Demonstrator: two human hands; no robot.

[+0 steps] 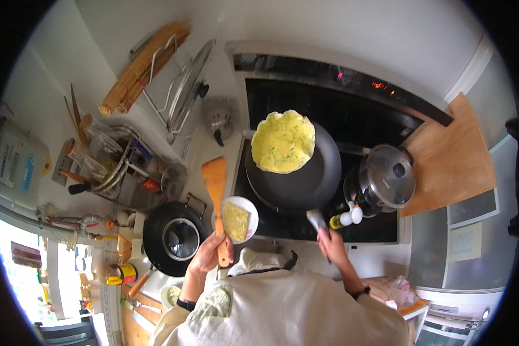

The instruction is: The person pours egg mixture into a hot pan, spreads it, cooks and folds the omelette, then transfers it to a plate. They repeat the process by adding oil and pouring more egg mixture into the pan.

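Observation:
My left hand (207,251) grips a wooden spatula (215,181) by its handle, blade pointing away from me. Close by stands a white plate (253,216) with a folded piece of yellow egg pancake (236,222) on it. My right hand (332,246) is closed around the handle (318,220) of a dark frying pan (302,190) over the cooktop. A round yellow egg pancake (283,142) with green flecks and a wavy edge covers the pan's far left rim and reaches past it. Whether it touches the pan or is in the air, I cannot tell.
Right of the pan, a lidded pot (387,177) stands near an oil spray bottle (346,217). On the left are a black wok lid (155,233), a utensil rack (125,173) and a cutting board (132,324) with a knife (143,322). A wooden board (454,160) leans at right.

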